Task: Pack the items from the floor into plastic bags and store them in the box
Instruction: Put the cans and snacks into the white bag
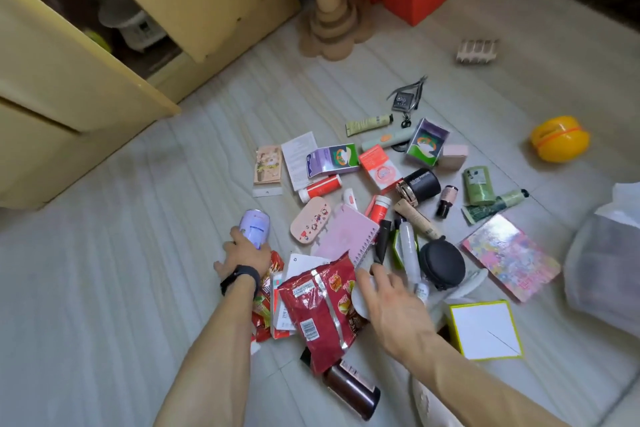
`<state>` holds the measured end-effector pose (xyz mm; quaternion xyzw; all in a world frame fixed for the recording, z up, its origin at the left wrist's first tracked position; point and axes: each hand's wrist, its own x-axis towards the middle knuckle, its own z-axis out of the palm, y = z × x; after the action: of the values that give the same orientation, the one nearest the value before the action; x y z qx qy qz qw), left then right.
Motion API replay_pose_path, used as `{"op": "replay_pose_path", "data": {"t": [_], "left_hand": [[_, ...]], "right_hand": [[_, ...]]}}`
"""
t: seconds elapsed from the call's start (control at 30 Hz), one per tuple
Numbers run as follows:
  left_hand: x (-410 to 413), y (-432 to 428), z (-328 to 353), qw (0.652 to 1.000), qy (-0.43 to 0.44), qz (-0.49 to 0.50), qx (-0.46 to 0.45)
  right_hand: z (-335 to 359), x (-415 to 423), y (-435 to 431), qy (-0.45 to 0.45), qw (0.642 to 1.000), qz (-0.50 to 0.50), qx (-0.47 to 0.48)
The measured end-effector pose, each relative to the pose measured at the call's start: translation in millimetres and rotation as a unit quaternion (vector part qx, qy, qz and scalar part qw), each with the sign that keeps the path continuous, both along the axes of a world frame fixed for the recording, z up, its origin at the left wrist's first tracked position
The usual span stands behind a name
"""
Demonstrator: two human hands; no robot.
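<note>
Your forearms enter from the bottom edge, with a dark brown cylindrical bottle [349, 388] lying on the pale tiled floor [104, 288] between them. Your left hand [242, 256] grips the lower end of a lavender rounded plastic canister [255, 224], fingers curled round it, at the left margin of the scattered pile. Your right hand [391, 302] is held with fingers spread and relaxed above the pile, beside a red crinkled foil snack bag [322, 308]; blur prevents confirming whether it touches anything. The remaining items lie loose on the floor ahead. The translucent plastic bag [602, 263] sits at the far right, well apart from the left hand. Which container serves as the storage box cannot be determined. Caution: the canister looks smooth and is held near one end, so it may slip or pivot during transfer. Carrying it to the bag takes your arm over the pile, where a low pass could knock the clear slim bottle [408, 246] or send the orange-red cylindrical tube [320, 188] rolling. Confirm the bag mouth is open before release; a collapsed mouth would drop the canister back onto the floor.
</note>
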<state>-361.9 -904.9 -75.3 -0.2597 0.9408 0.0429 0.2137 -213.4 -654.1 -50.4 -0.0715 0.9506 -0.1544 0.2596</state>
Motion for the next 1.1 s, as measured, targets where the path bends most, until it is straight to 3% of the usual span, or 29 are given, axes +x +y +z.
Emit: {"op": "replay_pose_path", "data": {"t": [0.1,0.23,0.37,0.5,0.6,0.7,0.87,0.97,1.03,1.1], "left_hand": [[-2.9,-0.2,29.4,0.992,0.041,-0.116,-0.024],[-0.2,20.5,77.6,0.981,0.107,-0.143,0.08],[13.2,69.3,123.4,0.955,0.135,-0.201,0.173],[32.8,134.8,163.9,0.923,0.144,-0.316,0.166],[51.3,199.5,194.0,0.872,0.161,-0.437,0.152],[72.1,269.0,220.3,0.8,0.173,-0.558,0.135],[101.4,377.2,242.6,0.684,0.199,-0.693,0.113],[113.7,434.1,238.9,0.623,0.228,-0.743,0.086],[118.2,466.7,232.7,0.61,0.227,-0.755,0.085],[120.2,496.2,221.7,0.626,0.201,-0.746,0.105]], "right_hand": [[10.4,-7.9,0.1,-0.032,0.999,0.016,0.018],[38.0,-23.4,27.9,-0.088,0.991,-0.041,-0.091],[94.0,-26.4,77.3,-0.03,0.989,-0.048,-0.139],[158.6,-20.7,150.2,0.052,0.991,-0.069,-0.106],[202.5,-0.4,226.0,0.108,0.99,-0.083,-0.039],[228.0,31.0,298.2,0.145,0.976,-0.159,0.017],[214.2,107.3,389.3,0.219,0.906,-0.359,0.056],[188.9,141.8,427.4,0.193,0.887,-0.404,0.116],[169.2,152.1,444.5,0.141,0.894,-0.393,0.162],[145.9,156.3,456.7,0.087,0.905,-0.378,0.174]]}}
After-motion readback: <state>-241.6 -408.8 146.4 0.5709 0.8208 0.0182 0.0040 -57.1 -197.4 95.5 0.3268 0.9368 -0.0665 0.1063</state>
